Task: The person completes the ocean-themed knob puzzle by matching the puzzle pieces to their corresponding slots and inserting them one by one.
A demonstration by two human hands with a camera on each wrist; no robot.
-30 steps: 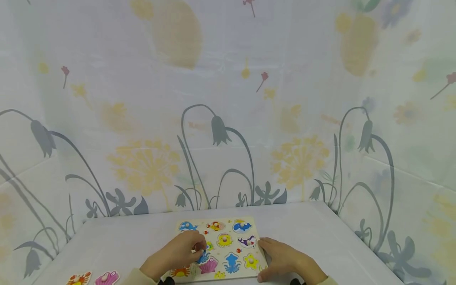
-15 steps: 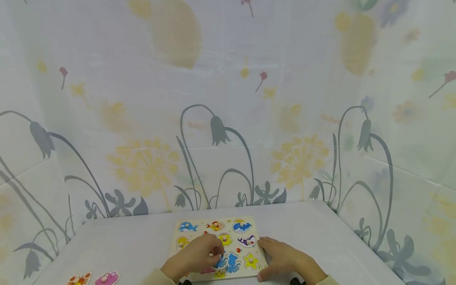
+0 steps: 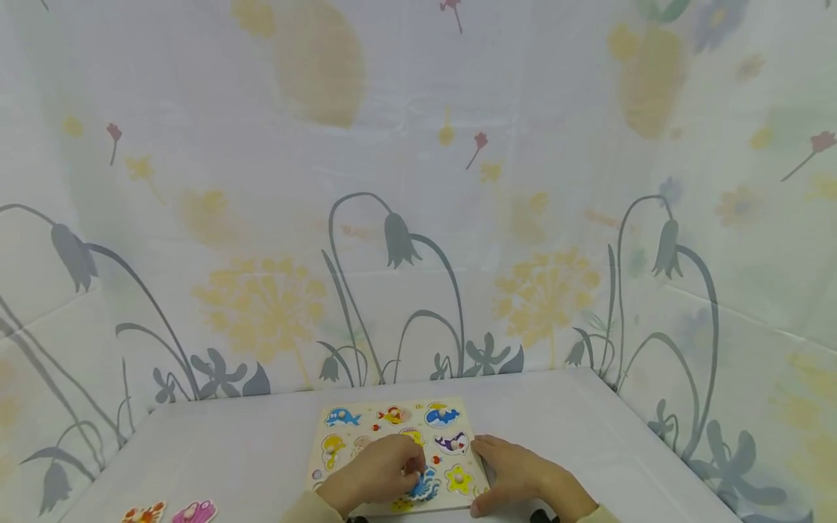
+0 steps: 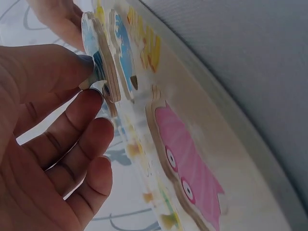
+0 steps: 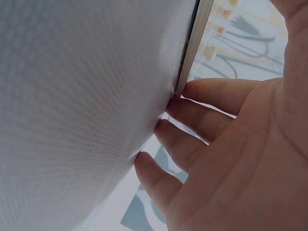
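My left hand pinches a blue squid puzzle piece between thumb and index finger. The piece is tilted on edge, just over the blue squid recess of a wooden peg puzzle board. Part of the piece is behind my fingers in the head view. A pink shell recess lies nearby in the left wrist view. My right hand rests at the board's right side, its fingers spread and fairly straight, fingertips touching the board edge and the tabletop.
A crab piece and a pink shell piece lie on the white table at the front left. Several knobbed pieces sit in the board, among them a yellow star and a blue whale. A flowered curtain hangs behind.
My left hand has moved right across the board with the squid piece, from the left side to the squid recess. The right hand has kept its place at the board's edge.
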